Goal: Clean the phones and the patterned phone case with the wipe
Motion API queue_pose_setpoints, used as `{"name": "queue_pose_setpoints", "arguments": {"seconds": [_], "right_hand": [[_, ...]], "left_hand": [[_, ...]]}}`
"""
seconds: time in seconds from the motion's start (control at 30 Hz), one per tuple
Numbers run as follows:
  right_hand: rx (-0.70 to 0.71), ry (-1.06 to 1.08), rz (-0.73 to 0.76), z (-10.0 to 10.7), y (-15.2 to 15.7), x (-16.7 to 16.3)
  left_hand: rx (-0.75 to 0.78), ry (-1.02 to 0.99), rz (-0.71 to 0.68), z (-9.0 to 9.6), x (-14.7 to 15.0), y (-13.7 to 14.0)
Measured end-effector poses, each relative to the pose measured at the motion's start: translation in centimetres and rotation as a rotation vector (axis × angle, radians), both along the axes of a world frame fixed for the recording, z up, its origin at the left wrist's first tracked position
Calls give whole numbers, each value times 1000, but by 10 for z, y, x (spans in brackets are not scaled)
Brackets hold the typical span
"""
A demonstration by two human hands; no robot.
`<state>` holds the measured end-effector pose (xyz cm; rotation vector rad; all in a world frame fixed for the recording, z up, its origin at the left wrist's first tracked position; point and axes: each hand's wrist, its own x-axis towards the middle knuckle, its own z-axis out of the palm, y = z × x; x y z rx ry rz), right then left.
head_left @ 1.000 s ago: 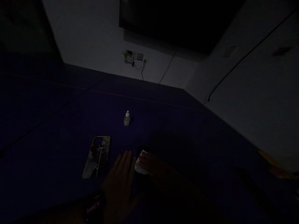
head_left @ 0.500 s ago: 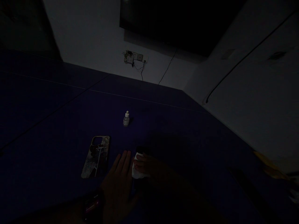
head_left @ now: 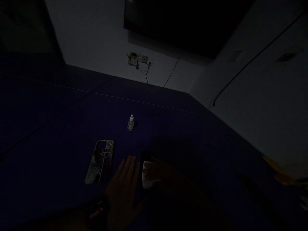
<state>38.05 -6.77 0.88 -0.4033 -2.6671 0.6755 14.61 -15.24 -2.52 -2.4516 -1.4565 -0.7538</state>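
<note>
The room is very dark. My left hand point(head_left: 124, 189) lies flat with its fingers stretched out, along the left side of a black flat slab point(head_left: 146, 155) that looks like a phone. On top of that slab my right hand point(head_left: 161, 173) presses a folded white tissue point(head_left: 146, 183) under its fingers. A patterned phone case point(head_left: 99, 166) with a camera cutout lies to the left of my left hand. Farther back stands a small dropper bottle point(head_left: 130, 124) with a white cap. The slab's lower part is hidden by hands and shadow.
Everything lies on a dark blue surface point(head_left: 79, 112) reaching back to a pale wall point(head_left: 91, 41) with sockets point(head_left: 139, 59) and cables. A large dark screen point(head_left: 183, 25) hangs above. Something yellow point(head_left: 276, 165) lies at the right edge.
My right hand has slid the white tissue slightly to the right across the dark slab, uncovering its left edge. My left hand stays almost in place.
</note>
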Motion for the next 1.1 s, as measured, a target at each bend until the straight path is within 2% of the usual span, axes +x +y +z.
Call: {"name": "queue_pose_setpoints", "arguments": {"seconds": [0.1,0.17,0.27,0.37,0.47,0.57,0.67,0.77,0.87,0.97,1.1], "right_hand": [[11,-46,-159,0,1,3],[35,-139,-203,1,1,-2],[39,-195,-57,1,-1,-9],[0,-69,37,1,-1,-3],[-9,17,-62,1,1,7],[12,-103,-158,2,1,4],[20,-183,-99,2,-1,-5],[4,-83,-10,5,-3,-3],[-9,-33,-97,11,-4,6],[8,-113,-175,13,-3,5],[-45,-137,-83,4,-2,-8]], "left_hand": [[-32,8,-2,2,0,0],[-44,14,-9,3,0,0],[-14,11,-4,3,0,0],[15,22,1,0,0,0],[-3,32,8,-1,0,-1],[0,39,21,-1,1,0],[45,40,19,1,2,1],[63,43,3,3,1,2],[42,50,8,4,1,1],[14,41,20,3,1,0],[18,55,9,1,0,0]]}}
